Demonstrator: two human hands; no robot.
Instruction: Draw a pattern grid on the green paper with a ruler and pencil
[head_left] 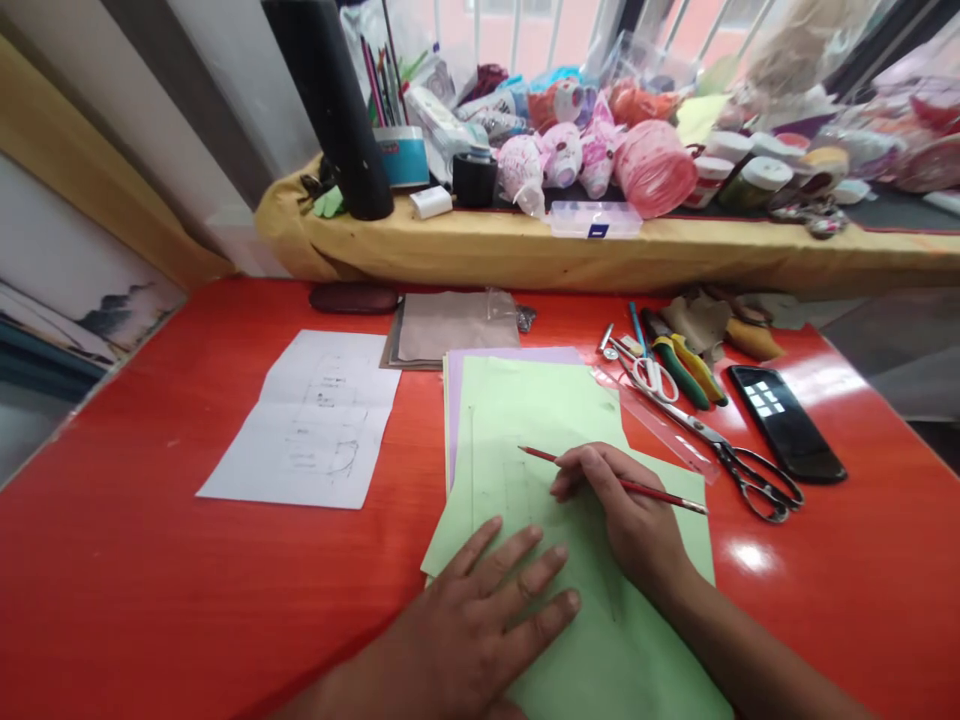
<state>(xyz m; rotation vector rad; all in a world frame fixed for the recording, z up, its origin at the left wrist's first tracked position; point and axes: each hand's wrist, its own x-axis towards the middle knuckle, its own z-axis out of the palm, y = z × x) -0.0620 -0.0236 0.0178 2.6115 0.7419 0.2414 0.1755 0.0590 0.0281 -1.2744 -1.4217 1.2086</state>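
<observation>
Green paper [540, 400] with faint pencil lines lies over lilac sheets on the red table. My left hand [487, 610] rests on its lower left part, palm down with the fingers spread, holding nothing. A red pencil [660, 493] is pinched in my right hand [626, 510], over the middle of the paper. The pencil's tip points to the left, near the drawn lines. White paper [330, 410] with a fold and small sketches lies to the left of the green paper.
Behind the green paper are brown sheets [454, 325] and a dark case [354, 298]. At right lie large scissors [750, 470], white-handled scissors [655, 380], green-yellow pliers [686, 370], a clear ruler [667, 430] and a phone [787, 425]. The sill [480, 250] holds jars and bags.
</observation>
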